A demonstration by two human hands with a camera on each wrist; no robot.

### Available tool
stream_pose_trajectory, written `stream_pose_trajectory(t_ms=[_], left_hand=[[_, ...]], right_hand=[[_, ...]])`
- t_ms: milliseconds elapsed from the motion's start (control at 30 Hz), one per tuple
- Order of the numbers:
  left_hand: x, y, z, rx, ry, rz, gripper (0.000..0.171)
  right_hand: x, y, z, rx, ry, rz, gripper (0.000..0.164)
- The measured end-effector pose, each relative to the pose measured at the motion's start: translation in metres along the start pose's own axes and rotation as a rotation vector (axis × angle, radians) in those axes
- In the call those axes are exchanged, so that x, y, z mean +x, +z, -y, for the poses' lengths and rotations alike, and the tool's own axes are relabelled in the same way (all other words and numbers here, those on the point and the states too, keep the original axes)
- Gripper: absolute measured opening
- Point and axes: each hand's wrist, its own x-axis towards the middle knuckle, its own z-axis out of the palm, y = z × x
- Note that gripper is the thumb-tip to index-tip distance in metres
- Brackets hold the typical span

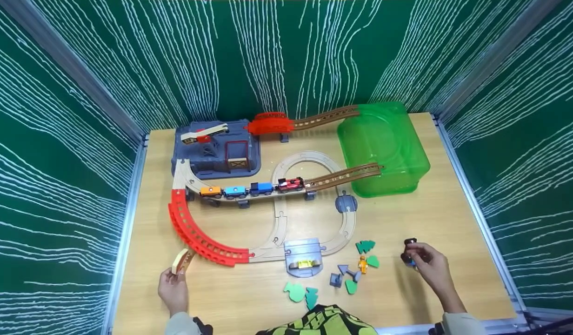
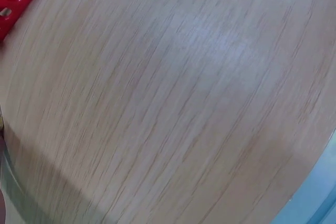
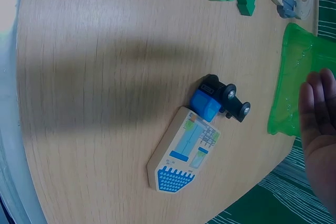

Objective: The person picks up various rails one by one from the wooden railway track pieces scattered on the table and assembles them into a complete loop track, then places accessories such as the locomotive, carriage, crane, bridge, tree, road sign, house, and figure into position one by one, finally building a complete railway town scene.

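My left hand (image 1: 173, 291) grips a small arched piece (image 1: 181, 261), cream, red and brown, beside the red curved track (image 1: 193, 232). In the left wrist view, only a sliver of that hand shows at the left edge. Over the right part of the table is my right hand (image 1: 428, 267), and its fingers look straight in the right wrist view (image 3: 320, 121). Below it lies a black-and-blue toy vehicle (image 3: 212, 98), partly covered by the fingers in the head view. A printed wooden block (image 3: 184, 153) touches the vehicle's blue part. I see no grip on either.
A toy train (image 1: 261, 188) stands on raised track leading to a green bin (image 1: 389, 149). A grey crane base (image 1: 216, 163) is at the back left. Green trees (image 1: 365, 246), an orange figure (image 1: 363, 264) and grey pieces (image 1: 336, 279) lie at the front.
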Motion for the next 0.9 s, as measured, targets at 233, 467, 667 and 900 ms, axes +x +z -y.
stream_pose_trajectory(t_ms=[233,467,667,900], left_hand=[[-0.001,-0.003,-0.005,-0.03,-0.025,0.038,0.024],[-0.006,-0.015,-0.023,-1.102,-0.408,0.17,0.015],[-0.011,-0.016,-0.028,0.012,-0.166,0.103,0.045],[-0.02,-0.03,-0.047,0.321,0.034,0.02,0.051]], right_hand=[[0.001,0.0,-0.004,-0.008,0.011,0.001,0.016],[0.008,-0.002,-0.031,0.015,0.003,-0.02,0.016],[0.016,-0.012,-0.051,-0.109,0.001,-0.098,0.015],[0.026,-0.024,-0.062,-0.234,0.096,-0.116,0.02]])
